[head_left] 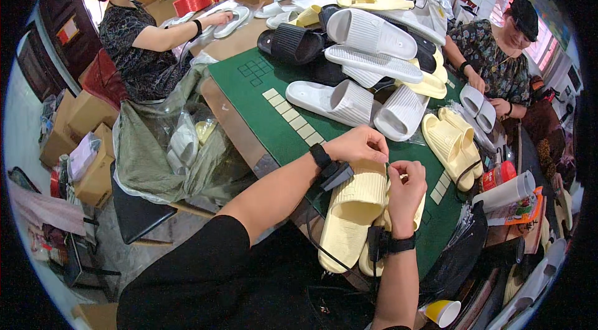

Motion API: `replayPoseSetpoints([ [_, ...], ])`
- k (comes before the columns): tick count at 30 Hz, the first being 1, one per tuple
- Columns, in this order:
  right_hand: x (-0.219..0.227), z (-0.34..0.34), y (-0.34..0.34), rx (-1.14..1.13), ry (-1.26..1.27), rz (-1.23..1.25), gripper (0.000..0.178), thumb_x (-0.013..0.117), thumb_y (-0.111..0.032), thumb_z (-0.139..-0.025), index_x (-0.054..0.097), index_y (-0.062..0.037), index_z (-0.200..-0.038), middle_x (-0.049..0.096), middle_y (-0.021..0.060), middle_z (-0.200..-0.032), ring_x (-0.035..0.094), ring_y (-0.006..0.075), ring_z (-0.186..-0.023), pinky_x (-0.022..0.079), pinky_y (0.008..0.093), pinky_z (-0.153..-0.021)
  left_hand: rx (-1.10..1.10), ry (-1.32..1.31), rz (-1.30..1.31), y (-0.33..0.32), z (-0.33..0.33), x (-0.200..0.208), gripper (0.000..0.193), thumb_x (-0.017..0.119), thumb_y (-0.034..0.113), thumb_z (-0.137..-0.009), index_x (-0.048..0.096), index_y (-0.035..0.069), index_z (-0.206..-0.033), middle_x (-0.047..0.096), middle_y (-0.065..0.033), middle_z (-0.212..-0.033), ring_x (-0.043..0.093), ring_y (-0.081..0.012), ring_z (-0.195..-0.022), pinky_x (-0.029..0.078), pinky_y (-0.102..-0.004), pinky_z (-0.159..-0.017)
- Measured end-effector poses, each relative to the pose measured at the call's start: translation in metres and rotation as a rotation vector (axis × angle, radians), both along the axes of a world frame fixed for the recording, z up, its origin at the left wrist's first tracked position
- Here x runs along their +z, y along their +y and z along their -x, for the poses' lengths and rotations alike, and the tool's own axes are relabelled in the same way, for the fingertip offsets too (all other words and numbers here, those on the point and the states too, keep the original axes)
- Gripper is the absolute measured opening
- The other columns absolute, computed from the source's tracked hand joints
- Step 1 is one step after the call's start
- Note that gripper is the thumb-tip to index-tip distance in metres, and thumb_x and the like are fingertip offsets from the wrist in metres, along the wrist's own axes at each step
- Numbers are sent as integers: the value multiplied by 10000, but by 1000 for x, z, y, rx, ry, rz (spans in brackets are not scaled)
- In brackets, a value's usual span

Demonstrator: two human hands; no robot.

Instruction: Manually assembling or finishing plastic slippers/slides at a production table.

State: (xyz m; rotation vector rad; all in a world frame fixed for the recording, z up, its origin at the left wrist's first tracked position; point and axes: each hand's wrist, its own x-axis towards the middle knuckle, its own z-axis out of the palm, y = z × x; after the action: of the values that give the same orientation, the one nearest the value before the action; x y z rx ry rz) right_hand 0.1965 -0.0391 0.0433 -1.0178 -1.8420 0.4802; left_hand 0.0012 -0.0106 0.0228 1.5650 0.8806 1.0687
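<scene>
A pair of pale yellow ribbed slippers [352,215] lies on the near edge of the green table [249,90], toes toward me. My left hand [361,144] rests curled at the top of the slippers, fingers pinched together. My right hand [406,185] is closed on the slippers' right edge, pinching something small and dark between them; I cannot tell what it is. Both wrists wear black bands with small devices.
A heap of white, black and yellow slippers [367,50] fills the table's middle. Two more yellow slippers [451,143] lie to the right. Three other people work around the table. A large bag of slippers [174,143] hangs at the left. Cardboard boxes [81,137] stand on the floor.
</scene>
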Motion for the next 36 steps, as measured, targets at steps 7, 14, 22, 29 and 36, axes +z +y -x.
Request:
replayPoseSetpoints([
  [7, 0, -3, -1, -22, -4, -6, 63, 681, 25, -770, 645, -9, -809, 567, 69, -769, 570, 173, -721, 451, 290, -581, -44, -4, 35, 2, -2, -2, 138, 751, 102, -821, 690, 5, -897, 691, -35, -884, 621, -86, -814, 507, -249, -756],
  [14, -2, -1, 0, -9, 35, -1, 59, 689, 8, -768, 642, -16, -794, 553, 88, -772, 538, 239, -761, 443, 349, -618, 17, 23, 49, 0, -1, -1, 144, 754, 94, -812, 695, 4, -907, 692, -38, -893, 627, -93, -832, 506, -253, -782],
  [22, 1, -2, 1, -52, 23, -1, 50, 684, 10, -767, 649, -14, -794, 561, 94, -766, 541, 252, -772, 448, 362, -625, 22, -49, 65, 4, 0, -1, 158, 766, 101, -816, 687, -9, -897, 688, -38, -895, 628, -95, -839, 510, -257, -790],
  [29, -3, -2, 3, -32, 11, -20, 64, 680, 23, -764, 641, -21, -789, 567, 89, -769, 543, 261, -774, 441, 372, -664, -16, 30, 49, 3, 1, -2, 163, 773, 114, -816, 689, -9, -880, 691, -44, -912, 624, -98, -851, 505, -255, -794],
  [36, -5, -4, 4, -11, -11, 9, 65, 682, 18, -758, 637, -17, -788, 568, 96, -775, 541, 266, -788, 440, 378, -689, -51, 55, 27, 3, -1, -1, 168, 781, 121, -807, 692, -8, -868, 694, -46, -906, 627, -102, -851, 505, -260, -795],
])
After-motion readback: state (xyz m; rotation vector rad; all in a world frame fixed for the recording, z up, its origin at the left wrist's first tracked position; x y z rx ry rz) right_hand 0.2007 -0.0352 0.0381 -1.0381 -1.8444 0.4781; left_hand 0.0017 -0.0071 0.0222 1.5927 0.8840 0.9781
